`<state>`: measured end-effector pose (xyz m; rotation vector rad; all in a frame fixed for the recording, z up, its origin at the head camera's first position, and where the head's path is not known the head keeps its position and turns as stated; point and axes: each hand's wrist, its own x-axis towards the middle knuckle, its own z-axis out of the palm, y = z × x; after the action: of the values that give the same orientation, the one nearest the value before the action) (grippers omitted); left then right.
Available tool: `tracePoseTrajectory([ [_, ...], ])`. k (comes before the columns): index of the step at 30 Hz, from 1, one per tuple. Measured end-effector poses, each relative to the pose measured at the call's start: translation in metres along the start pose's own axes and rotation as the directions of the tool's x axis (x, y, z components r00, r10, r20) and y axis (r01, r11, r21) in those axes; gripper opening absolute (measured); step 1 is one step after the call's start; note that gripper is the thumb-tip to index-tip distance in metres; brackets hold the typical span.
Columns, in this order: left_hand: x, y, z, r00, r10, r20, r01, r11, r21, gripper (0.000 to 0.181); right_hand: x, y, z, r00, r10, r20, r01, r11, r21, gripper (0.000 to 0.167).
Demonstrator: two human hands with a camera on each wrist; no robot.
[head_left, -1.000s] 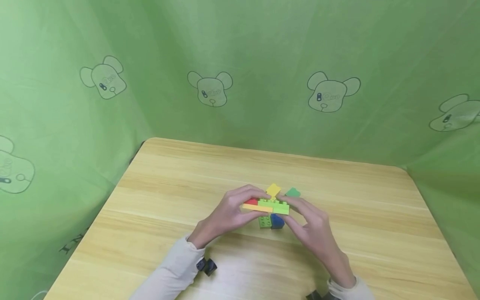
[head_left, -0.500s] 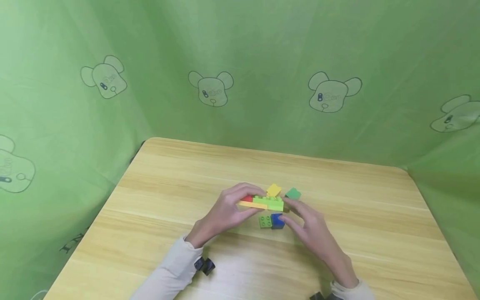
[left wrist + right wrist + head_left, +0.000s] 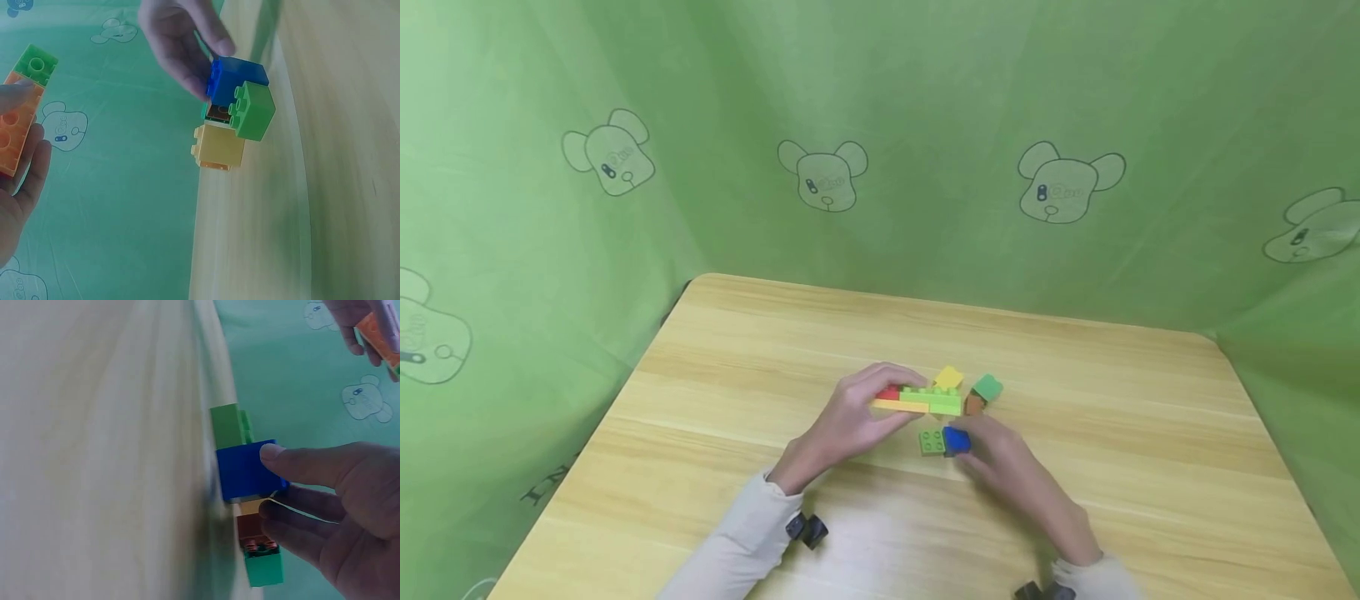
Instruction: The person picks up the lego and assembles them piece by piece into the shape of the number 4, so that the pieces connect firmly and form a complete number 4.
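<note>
- Tabletop — pale wood.
- Left hand — grip pinching the joined bricks, raised over the tabletop.
- Right hand: thumb and fingers about the blue brick; cannot tell if the grip pinches.
- Lime brick: just beside the blue brick.

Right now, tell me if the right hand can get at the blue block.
Probably yes: the right hand is right at the blue block, with nothing visible between them. The small light green block stands on the side away from the hand, so this approach looks free.
</note>
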<state>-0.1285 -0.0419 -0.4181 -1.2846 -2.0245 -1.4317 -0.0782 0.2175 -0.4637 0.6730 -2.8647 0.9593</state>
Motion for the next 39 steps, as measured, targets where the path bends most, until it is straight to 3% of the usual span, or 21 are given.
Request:
tracePoseTrajectory([
  [19,0.0,0.003,0.0,1.0,-0.03,0.001,0.03,0.999,0.013,0.04,-0.004,0.006,0.001,0.994,0.108,-0.009,-0.109,0.994,-0.027,0.044],
  [27,0.0,0.003,0.001,0.995,-0.102,0.001,0.102,0.995,0.01,0.038,-0.007,-0.006,-0.005,0.995,0.074,-0.068,-0.067,0.993,0.101,0.043],
  [31,0.003,0.003,0.002,0.993,-0.118,0.027,0.118,0.993,0.008,0.038,-0.008,-0.02,-0.009,0.987,0.135,-0.087,-0.107,0.958,0.267,0.044],
  [34,0.005,0.003,0.003,0.991,-0.123,0.054,0.122,0.992,0.012,0.037,-0.009,-0.03,-0.012,0.978,0.182,-0.099,-0.127,0.904,0.408,0.052],
  [39,0.004,0.004,0.004,0.985,-0.13,0.115,0.127,0.991,0.032,0.036,-0.009,-0.041,-0.015,0.97,0.199,-0.141,-0.096,0.843,0.529,0.059],
])
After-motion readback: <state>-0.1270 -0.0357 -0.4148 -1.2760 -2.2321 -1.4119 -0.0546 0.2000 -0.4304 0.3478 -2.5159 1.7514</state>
